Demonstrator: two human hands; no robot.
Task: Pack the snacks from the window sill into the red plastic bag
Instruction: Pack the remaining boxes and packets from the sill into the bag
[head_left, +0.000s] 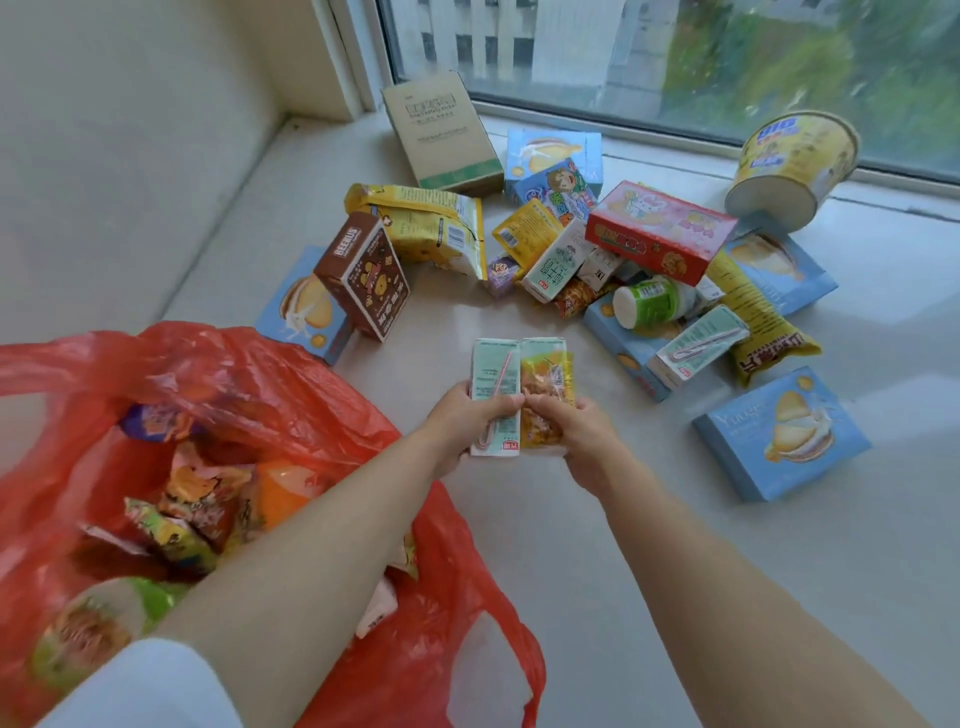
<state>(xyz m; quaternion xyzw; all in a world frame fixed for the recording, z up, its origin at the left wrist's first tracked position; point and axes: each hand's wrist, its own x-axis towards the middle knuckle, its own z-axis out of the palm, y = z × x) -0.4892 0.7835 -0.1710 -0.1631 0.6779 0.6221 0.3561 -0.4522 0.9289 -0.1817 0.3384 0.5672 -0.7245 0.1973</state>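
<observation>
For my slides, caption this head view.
Both hands hold a carton and packet beside the red bag.

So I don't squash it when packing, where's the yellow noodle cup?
The yellow noodle cup lies tipped at the sill's far right by the window, behind the red box.

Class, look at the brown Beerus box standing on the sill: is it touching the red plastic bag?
Apart. The head view shows the brown Beerus box upright beyond the red plastic bag, with a strip of pale sill and a blue box between them.
</observation>
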